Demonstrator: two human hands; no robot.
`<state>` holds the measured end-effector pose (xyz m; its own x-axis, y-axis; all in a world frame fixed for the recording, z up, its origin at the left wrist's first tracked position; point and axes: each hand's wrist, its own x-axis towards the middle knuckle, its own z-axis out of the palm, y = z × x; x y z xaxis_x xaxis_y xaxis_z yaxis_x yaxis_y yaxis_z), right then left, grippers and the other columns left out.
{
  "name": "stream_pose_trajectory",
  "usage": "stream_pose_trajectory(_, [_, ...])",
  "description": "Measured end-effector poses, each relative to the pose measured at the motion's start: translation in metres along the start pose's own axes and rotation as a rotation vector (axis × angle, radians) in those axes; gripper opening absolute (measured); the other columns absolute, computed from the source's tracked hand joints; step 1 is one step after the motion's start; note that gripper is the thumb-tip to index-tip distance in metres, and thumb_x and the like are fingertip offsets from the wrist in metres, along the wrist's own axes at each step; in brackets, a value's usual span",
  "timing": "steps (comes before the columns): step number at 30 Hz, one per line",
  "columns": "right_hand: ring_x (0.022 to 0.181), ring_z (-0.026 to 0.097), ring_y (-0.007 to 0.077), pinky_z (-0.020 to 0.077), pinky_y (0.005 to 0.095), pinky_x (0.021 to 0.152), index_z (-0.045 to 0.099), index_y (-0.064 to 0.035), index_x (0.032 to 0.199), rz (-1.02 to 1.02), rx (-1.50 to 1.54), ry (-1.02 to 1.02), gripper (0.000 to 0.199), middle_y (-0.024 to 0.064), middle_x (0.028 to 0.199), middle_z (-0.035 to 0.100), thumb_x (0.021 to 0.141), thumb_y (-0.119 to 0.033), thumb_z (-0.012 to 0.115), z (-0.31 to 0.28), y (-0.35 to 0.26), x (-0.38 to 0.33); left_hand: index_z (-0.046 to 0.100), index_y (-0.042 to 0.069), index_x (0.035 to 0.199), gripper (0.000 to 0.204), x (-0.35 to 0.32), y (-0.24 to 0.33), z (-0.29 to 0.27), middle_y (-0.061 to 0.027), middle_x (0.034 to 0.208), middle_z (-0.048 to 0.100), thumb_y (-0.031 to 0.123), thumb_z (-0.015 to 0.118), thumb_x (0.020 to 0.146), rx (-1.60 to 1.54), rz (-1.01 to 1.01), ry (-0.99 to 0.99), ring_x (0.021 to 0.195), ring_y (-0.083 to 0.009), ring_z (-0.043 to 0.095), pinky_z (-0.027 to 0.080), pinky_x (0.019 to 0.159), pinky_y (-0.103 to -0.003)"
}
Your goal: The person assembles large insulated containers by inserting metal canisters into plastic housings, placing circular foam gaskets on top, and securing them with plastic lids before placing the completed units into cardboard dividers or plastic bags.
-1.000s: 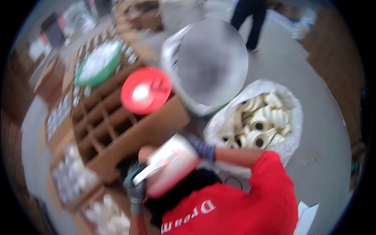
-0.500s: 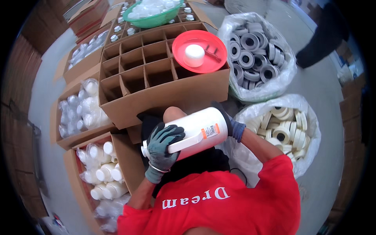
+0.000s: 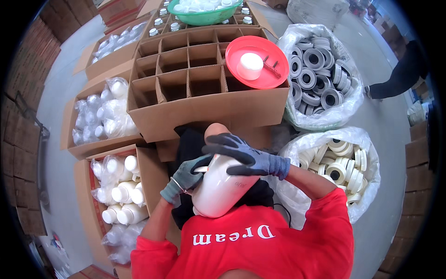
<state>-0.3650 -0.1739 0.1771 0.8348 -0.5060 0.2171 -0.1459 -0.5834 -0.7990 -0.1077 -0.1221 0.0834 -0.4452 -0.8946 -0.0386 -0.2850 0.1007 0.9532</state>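
Note:
A white jug with a side handle (image 3: 222,190) lies tilted in my lap, one rounded end against my red shirt. My left hand (image 3: 189,174), in a grey-green glove, is closed around the handle at the jug's left side. Across the far end lies my right hand (image 3: 246,159), in a grey-blue glove, its fingers over the top and the thumb along the near side. That end of the jug is largely hidden under the glove.
Ahead stands a divided carton (image 3: 206,104) with a red dish (image 3: 267,44) on its corner. At right are bags of grey rings (image 3: 320,76) and cream rings (image 3: 344,167). Left, a carton holds white bottles (image 3: 132,211). A green basin (image 3: 200,17) sits behind; a dark-clothed person (image 3: 402,74) is at far right.
The jug has been turned, its end swinging toward my shirt and its printed label going out of view. My right hand has come from behind its base to over the far end.

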Motion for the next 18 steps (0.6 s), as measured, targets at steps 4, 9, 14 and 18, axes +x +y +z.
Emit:
stream_pose_trajectory(4, [0.132, 0.033, 0.0398, 0.0299, 0.0546, 0.103, 0.041, -0.0224, 0.144, -0.205, -0.112, -0.145, 0.084, 0.0146, 0.148, 0.033, 0.072, -0.055, 0.071, -0.011, -0.027, 0.008, 0.063, -0.002, 0.115, 0.036, -0.003, -0.024, -0.013, -0.0071, 0.102, 0.07, 0.01, 0.063, 0.081, -0.316, -0.155, -0.18, 0.09, -0.0124, 0.062, 0.05, 0.082, -0.028])
stream_pose_trajectory(9, [0.126, 0.041, 0.034, 0.034, 0.0485, 0.101, 0.054, -0.0174, 0.131, -0.023, -0.088, -0.027, 0.059, 0.0132, 0.134, 0.047, 0.078, -0.043, 0.067, 0.021, -0.019, 0.017, 0.063, -0.001, 0.117, 0.04, -0.031, -0.019, -0.002, -0.0155, 0.101, 0.069, 0.003, 0.057, 0.077, -0.115, 0.042, 0.049, 0.091, -0.0223, 0.067, 0.052, 0.078, -0.034])
stream_pose_trajectory(14, [0.112, 0.051, 0.0277, 0.0412, 0.0427, 0.095, 0.061, -0.0131, 0.111, -0.065, 0.031, 0.12, 0.026, 0.0117, 0.117, 0.056, 0.091, -0.028, 0.058, 0.043, 0.029, 0.026, 0.05, 0.006, 0.135, 0.061, -0.065, 0.038, 0.016, -0.0215, 0.107, 0.064, 0.006, 0.06, 0.075, 0.452, -0.04, 0.27, 0.091, -0.0392, 0.063, 0.052, 0.077, -0.043])
stream_pose_trajectory(18, [0.118, 0.048, 0.0299, 0.0393, 0.0436, 0.098, 0.059, -0.0171, 0.118, -0.35, -0.037, 0.058, 0.028, 0.0128, 0.122, 0.053, 0.092, -0.028, 0.055, 0.041, 0.038, 0.055, 0.052, 0.006, 0.133, 0.058, -0.064, 0.035, -0.006, -0.0224, 0.111, 0.064, 0.005, 0.06, 0.076, 0.283, -0.091, 0.231, 0.095, -0.0387, 0.064, 0.053, 0.079, -0.04])
